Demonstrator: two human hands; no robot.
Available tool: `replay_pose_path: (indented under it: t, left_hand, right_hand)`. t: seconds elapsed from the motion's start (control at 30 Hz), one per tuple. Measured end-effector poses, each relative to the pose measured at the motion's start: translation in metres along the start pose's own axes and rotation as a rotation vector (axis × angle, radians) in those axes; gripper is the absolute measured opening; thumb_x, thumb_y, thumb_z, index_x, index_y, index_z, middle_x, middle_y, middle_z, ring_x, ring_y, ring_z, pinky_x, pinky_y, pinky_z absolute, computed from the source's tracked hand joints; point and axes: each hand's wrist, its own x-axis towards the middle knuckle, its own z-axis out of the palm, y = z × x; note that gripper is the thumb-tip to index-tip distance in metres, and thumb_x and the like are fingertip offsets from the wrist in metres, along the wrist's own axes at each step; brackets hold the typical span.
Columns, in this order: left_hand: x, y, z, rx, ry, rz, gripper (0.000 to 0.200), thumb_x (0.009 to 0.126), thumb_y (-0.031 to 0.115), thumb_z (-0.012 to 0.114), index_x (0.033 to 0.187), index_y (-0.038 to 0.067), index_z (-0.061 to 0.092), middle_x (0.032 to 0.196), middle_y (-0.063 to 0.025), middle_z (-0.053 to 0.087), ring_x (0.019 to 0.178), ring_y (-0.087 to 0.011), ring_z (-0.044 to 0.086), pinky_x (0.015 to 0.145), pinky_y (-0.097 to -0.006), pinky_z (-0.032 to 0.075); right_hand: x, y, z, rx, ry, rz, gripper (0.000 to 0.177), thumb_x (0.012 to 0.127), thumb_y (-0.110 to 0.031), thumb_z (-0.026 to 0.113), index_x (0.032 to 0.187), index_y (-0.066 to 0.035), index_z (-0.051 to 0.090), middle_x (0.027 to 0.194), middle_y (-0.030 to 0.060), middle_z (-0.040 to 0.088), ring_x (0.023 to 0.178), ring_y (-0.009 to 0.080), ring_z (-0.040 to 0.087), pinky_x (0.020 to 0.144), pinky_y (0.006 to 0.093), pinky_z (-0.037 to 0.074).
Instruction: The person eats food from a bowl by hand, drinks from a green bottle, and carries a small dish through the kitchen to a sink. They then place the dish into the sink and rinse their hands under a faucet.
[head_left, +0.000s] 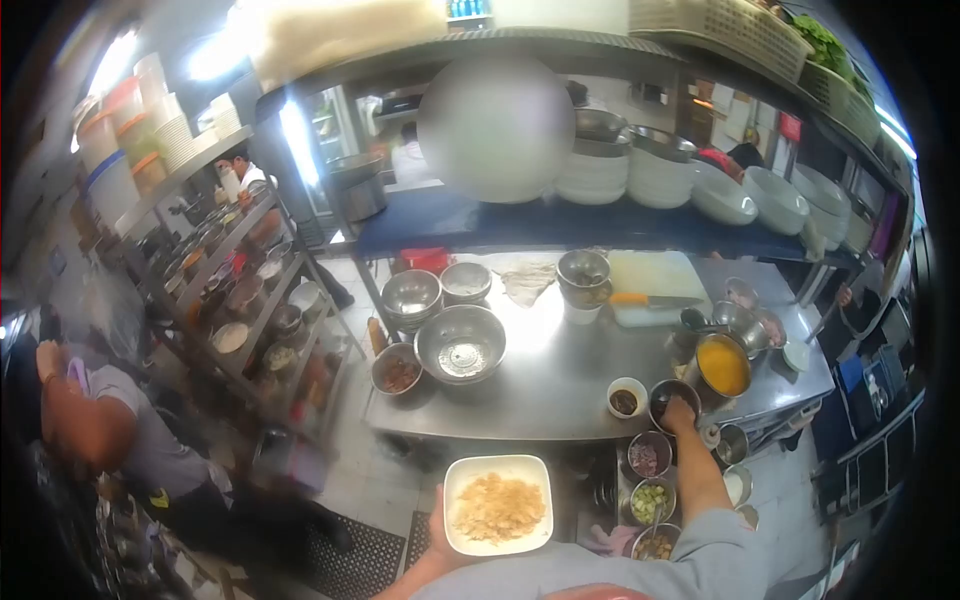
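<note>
Steel marks the left end of the counter (545,395), where one small bowl of reddish-brown pieces (397,369) sits beside one wide metal bowl (460,345), and nearer the wearer the left hand (438,528) grasps one squarish white bowl of pale golden flakes (498,505). Next come one white cup of dark contents (627,399), three metal bowls of purplish (650,456), green (652,501) and brownish bits (655,546), and, farther back, one orange-handled knife (660,301) on a cutting board (650,272). Fingers of the right hand (680,414) dip into one metal bowl (664,394), their grip hidden, with a pot of yellow liquid (723,366) crowding its right.
</note>
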Motion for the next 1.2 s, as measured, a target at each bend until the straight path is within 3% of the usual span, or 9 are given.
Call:
replay_pose_path:
  t: [0.07, 0.17, 0.3, 0.37, 0.57, 0.63, 0.83, 0.97, 1.2]
  left_hand:
    - [0.010, -0.013, 0.003, -0.068, -0.095, -0.017, 0.087, 0.097, 0.071, 0.029, 0.155, 0.006, 0.028, 0.156, -0.0198, 0.034, 0.141, -0.0414, 0.038, 0.116, -0.0560, 0.032]
    - [-0.015, 0.017, 0.004, 0.011, 0.039, -0.004, 0.085, 0.097, 0.069, 0.029, 0.155, 0.006, 0.029, 0.156, -0.0201, 0.034, 0.141, -0.0417, 0.038, 0.116, -0.0558, 0.032]
    - [-0.012, 0.010, 0.010, 0.030, 0.094, 0.007, 0.085, 0.098, 0.069, 0.029, 0.154, 0.006, 0.029, 0.157, -0.0202, 0.033, 0.141, -0.0420, 0.037, 0.116, -0.0572, 0.032]
    - [-0.012, 0.013, 0.000, -0.011, 0.058, -0.023, 0.084, 0.098, 0.069, 0.029, 0.154, 0.006, 0.030, 0.157, -0.0201, 0.033, 0.141, -0.0423, 0.037, 0.116, -0.0580, 0.032]
    - [0.018, 0.017, -0.002, 0.074, 0.075, -0.039, 0.086, 0.097, 0.071, 0.031, 0.154, 0.007, 0.031, 0.156, -0.0201, 0.035, 0.141, -0.0431, 0.038, 0.115, -0.0596, 0.032]
    - [0.029, 0.023, 0.002, 0.146, 0.064, -0.048, 0.086, 0.096, 0.071, 0.031, 0.154, 0.007, 0.031, 0.155, -0.0199, 0.036, 0.139, -0.0421, 0.040, 0.114, -0.0592, 0.034]
    - [0.047, 0.021, 0.027, 0.210, -0.016, 0.026, 0.081, 0.098, 0.068, 0.027, 0.154, 0.010, 0.032, 0.152, -0.0175, 0.041, 0.136, -0.0379, 0.045, 0.111, -0.0563, 0.039]
    - [0.051, 0.027, 0.038, 0.203, 0.043, 0.122, 0.077, 0.101, 0.065, 0.027, 0.150, 0.007, 0.036, 0.146, -0.0168, 0.047, 0.130, -0.0335, 0.052, 0.108, -0.0492, 0.046]
    - [0.058, 0.033, 0.070, 0.187, 0.060, 0.184, 0.077, 0.102, 0.064, 0.027, 0.148, 0.004, 0.036, 0.141, -0.0183, 0.049, 0.127, -0.0332, 0.053, 0.105, -0.0476, 0.047]
  right_hand:
    - [0.018, 0.015, -0.014, -0.093, 0.063, 0.012, 0.064, 0.078, -0.041, 0.078, 0.129, -0.008, 0.059, 0.122, 0.0183, 0.067, 0.109, 0.0384, 0.066, 0.093, 0.0438, 0.054]
    - [-0.029, -0.028, -0.046, -0.021, -0.059, -0.077, 0.055, 0.072, -0.031, 0.082, 0.111, 0.005, 0.067, 0.113, 0.0236, 0.069, 0.113, 0.0364, 0.065, 0.096, 0.0432, 0.053]
    - [0.037, 0.039, -0.006, -0.172, 0.353, -0.229, 0.042, 0.070, -0.027, 0.080, 0.097, 0.004, 0.071, 0.106, 0.0250, 0.071, 0.100, 0.0374, 0.069, 0.088, 0.0428, 0.055]
    - [0.033, 0.024, -0.057, -0.116, 0.093, -0.168, 0.035, 0.071, -0.020, 0.075, 0.098, 0.002, 0.072, 0.102, 0.0238, 0.071, 0.096, 0.0386, 0.070, 0.085, 0.0437, 0.055]
    - [-0.171, -0.125, -0.224, 0.611, 0.032, -0.490, 0.023, 0.077, -0.012, 0.071, 0.094, 0.001, 0.066, 0.092, 0.0166, 0.071, 0.082, 0.0293, 0.070, 0.073, 0.0415, 0.055]
    - [-0.203, -0.154, -0.202, 0.969, -0.218, -0.684, 0.020, 0.080, -0.011, 0.068, 0.097, 0.000, 0.066, 0.090, 0.0138, 0.067, 0.085, 0.0258, 0.068, 0.075, 0.0394, 0.055]
    - [-0.278, -0.222, -0.142, 0.629, -0.135, -1.162, 0.022, 0.084, -0.019, 0.069, 0.101, -0.004, 0.069, 0.097, 0.0149, 0.064, 0.092, 0.0302, 0.064, 0.083, 0.0373, 0.053]
    - [-0.290, -0.234, -0.176, 0.902, -0.400, -0.855, 0.015, 0.086, -0.014, 0.070, 0.093, -0.001, 0.066, 0.088, 0.0160, 0.070, 0.082, 0.0288, 0.070, 0.075, 0.0366, 0.054]
    - [-0.297, -0.250, -0.192, 0.797, -0.037, -1.092, 0.014, 0.087, -0.006, 0.069, 0.100, -0.001, 0.067, 0.093, 0.0134, 0.071, 0.087, 0.0286, 0.070, 0.076, 0.0375, 0.054]
